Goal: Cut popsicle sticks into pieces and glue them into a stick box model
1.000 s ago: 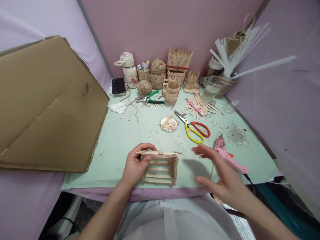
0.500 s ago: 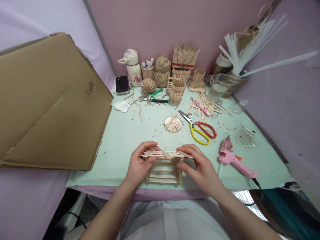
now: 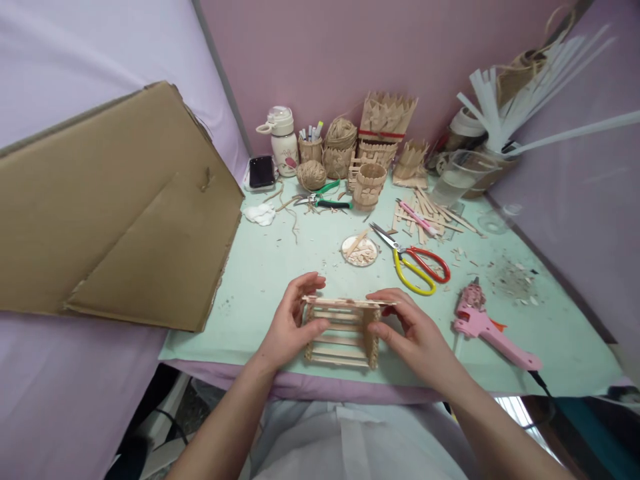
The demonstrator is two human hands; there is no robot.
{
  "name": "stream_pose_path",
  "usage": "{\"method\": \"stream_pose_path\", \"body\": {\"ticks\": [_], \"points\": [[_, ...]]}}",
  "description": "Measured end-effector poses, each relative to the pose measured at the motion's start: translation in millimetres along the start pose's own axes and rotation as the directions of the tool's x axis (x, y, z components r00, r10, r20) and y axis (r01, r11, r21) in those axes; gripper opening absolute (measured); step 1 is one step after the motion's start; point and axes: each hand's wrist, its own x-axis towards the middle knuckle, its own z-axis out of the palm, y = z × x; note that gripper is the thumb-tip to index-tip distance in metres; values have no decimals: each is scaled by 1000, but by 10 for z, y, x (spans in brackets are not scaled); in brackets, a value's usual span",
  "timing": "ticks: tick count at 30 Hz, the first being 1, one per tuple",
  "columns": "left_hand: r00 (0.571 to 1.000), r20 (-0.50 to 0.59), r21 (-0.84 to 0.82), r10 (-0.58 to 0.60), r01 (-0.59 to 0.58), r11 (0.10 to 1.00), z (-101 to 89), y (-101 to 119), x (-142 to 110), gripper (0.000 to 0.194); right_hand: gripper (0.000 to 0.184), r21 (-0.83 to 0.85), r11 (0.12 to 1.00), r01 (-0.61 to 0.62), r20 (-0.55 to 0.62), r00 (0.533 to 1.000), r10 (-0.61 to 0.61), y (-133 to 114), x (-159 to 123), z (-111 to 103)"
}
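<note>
A small open frame of wooden craft sticks (image 3: 343,340) stands at the table's front edge, with slats across it and braided-looking sides. Along its top lies a flat stick panel (image 3: 345,302), seen nearly edge-on. My left hand (image 3: 293,323) is around the left end, thumb across the front of the frame and fingers curled behind the panel. At the right end my right hand (image 3: 407,327) grips, its fingers over the panel and its thumb against the side wall. Parts of the fingers behind the panel are hidden.
Beyond the hands lie a dish of wood scraps (image 3: 360,250), red-and-yellow scissors (image 3: 417,267) and green-handled pruners (image 3: 325,199). A pink glue gun (image 3: 493,333) lies at the right. A large cardboard piece (image 3: 125,213) leans at the left. Stick-built cups (image 3: 370,185) and a bottle (image 3: 284,147) stand behind.
The top panel has tipped from showing its upper face to nearly edge-on. My left thumb has come out across the frame's front. The whole view has shifted, so things sit further right.
</note>
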Motion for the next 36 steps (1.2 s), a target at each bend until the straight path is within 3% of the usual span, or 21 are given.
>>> {"method": "stream_pose_path", "body": {"ticks": [9,11,13,15,17,20,25,29,34,36], "points": [[984,122,-3,-127,128,992,-206,-15,-211,101,37,61,995,-75,-2,997,75,29,1,24],[980,153,17,-124,123,992,-221,2,-211,107,52,84,993,-88,13,996,87,23,-21,11],[979,168,48,-119,113,992,-228,23,-197,108,80,72,993,-92,53,995,88,1,-63,-20],[977,174,85,-123,109,990,-226,42,-182,106,110,17,996,-89,131,988,86,-27,-119,-53],[978,167,110,-128,111,988,-217,55,-175,103,126,-41,996,-77,223,971,84,-46,-180,-74],[981,144,117,-132,116,986,-200,63,-174,99,128,-85,995,-53,295,953,76,-37,-254,-62],[984,128,150,-124,104,983,-154,75,-156,92,123,-121,990,-70,256,962,99,2,-271,-2],[989,106,180,-100,80,980,-159,83,-112,85,119,-23,995,-98,243,965,101,-12,-158,-18],[978,197,229,-72,26,973,-294,62,-51,125,118,104,991,-86,275,960,54,8,30,-74],[968,238,218,-79,26,976,-327,57,-27,131,116,120,990,-80,292,955,42,23,76,-90]]}}
